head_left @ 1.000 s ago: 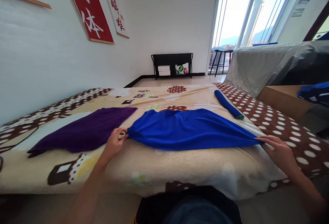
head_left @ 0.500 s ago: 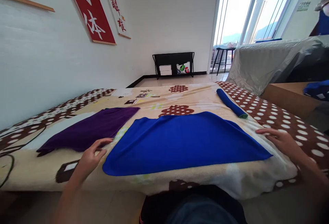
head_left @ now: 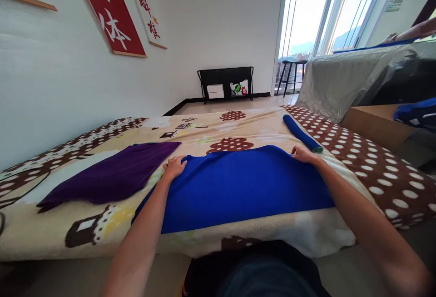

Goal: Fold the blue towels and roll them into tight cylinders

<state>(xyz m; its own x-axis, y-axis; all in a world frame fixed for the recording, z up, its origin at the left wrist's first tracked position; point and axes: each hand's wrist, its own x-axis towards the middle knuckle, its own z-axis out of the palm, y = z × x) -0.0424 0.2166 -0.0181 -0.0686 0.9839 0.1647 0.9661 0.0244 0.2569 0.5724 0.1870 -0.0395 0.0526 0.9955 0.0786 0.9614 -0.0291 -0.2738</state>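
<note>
A blue cloth [head_left: 245, 188] lies spread over the patterned blanket in front of me, slightly wrinkled. At its far left corner, my left hand [head_left: 175, 168] has closed fingers on the fabric; the fingertips are partly hidden. Along the far edge on the right, my right hand [head_left: 304, 155] pinches the cloth between thumb and fingers. Just beyond that hand is a rolled blue cloth [head_left: 301, 132] with a greenish end. To the left of my left hand lies a purple cloth [head_left: 112, 176], spread flat, its right corner close to my fingers.
Beneath everything is a cream blanket [head_left: 259, 123] with brown dotted borders. A plastic-covered piece of furniture [head_left: 340, 81] stands at the right, where another person's arm [head_left: 413, 32] reaches over a blue cloth. A black rack [head_left: 225, 76] is against the far wall.
Both my hands have moved from the near sides of the blue cloth to its far edge and closed on it. Another person's arm has come into view at upper right.
</note>
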